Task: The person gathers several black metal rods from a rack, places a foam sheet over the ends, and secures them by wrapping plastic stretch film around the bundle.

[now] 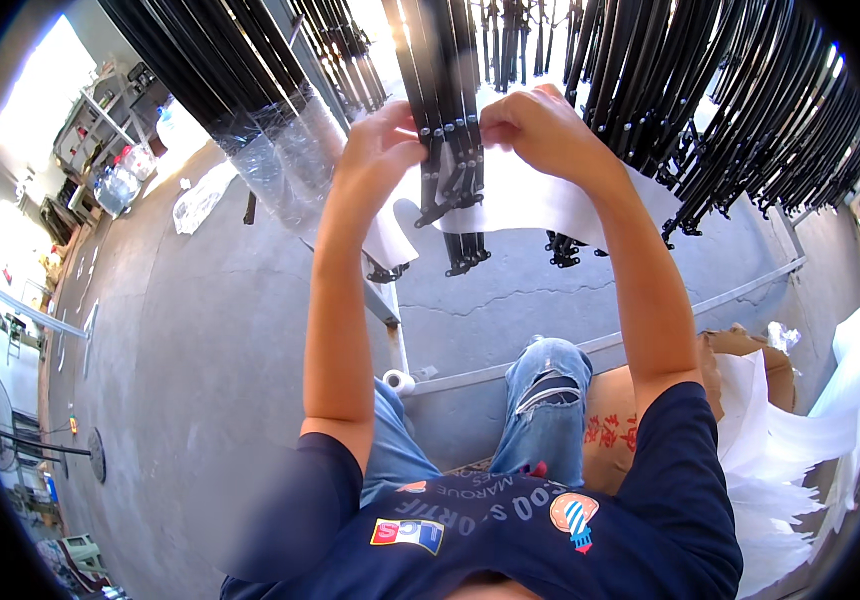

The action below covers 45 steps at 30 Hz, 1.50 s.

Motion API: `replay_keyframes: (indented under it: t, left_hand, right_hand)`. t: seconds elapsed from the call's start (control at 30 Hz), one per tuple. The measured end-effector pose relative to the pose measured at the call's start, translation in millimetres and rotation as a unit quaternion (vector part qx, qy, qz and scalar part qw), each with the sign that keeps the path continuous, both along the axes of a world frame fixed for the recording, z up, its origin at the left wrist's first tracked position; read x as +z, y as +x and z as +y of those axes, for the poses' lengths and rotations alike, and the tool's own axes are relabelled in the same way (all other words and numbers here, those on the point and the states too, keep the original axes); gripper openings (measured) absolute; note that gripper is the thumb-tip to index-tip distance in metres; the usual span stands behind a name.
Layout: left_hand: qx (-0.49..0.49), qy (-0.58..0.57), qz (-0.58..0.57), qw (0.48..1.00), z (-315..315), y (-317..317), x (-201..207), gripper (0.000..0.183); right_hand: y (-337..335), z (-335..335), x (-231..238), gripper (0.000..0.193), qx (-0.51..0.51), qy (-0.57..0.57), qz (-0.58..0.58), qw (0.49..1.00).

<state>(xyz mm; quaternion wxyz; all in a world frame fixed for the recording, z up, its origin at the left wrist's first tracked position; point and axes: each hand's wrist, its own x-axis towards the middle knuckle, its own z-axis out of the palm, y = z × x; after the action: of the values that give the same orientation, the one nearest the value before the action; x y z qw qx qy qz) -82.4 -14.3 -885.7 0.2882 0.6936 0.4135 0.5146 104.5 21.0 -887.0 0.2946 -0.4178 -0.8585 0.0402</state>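
Observation:
A bundle of slim black metal rods (447,130) with riveted joints and bent lower ends hangs upright in front of me. My left hand (382,150) grips its left edge, thumb and fingers curved against the rods. On the opposite edge, my right hand (542,128) is closed with curled fingers; its fingertips are partly hidden. Behind the bundle hangs a white sheet (540,212), which looks like thin foam, spreading to both sides. More rod ends show below the sheet.
Many black rods (650,90) hang in rows to the right. Film-wrapped rods (285,150) lean at the left. A metal frame bar (600,343) crosses near my knees. A white roll (399,382), a cardboard box (610,420) and crumpled white sheeting (780,450) lie close by.

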Motion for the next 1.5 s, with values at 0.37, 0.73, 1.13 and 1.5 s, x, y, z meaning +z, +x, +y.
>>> replay_keyframes:
  t: [0.37,0.73,1.13,1.5]
  left_hand:
    - [0.015,-0.037,0.038,0.998,4.3,-14.7,-24.9,0.033]
    - [0.043,0.034,0.098,0.994,9.5,-13.2,-36.9,0.028]
    - [0.233,0.010,0.082,0.969,-29.3,16.8,-24.0,0.027]
    - [0.318,0.190,0.165,0.914,-25.4,23.3,-53.3,0.045]
  right_hand:
    - [-10.0,-2.5,-20.5,0.018,-0.114,0.359,-0.003,0.926]
    - [-14.7,12.0,-32.6,0.017,-0.087,0.432,0.063,0.896]
    - [-5.7,32.1,-23.9,0.015,0.180,-0.007,0.113,0.977]
    - [-9.9,27.4,-13.4,0.017,0.168,-0.077,0.098,0.978]
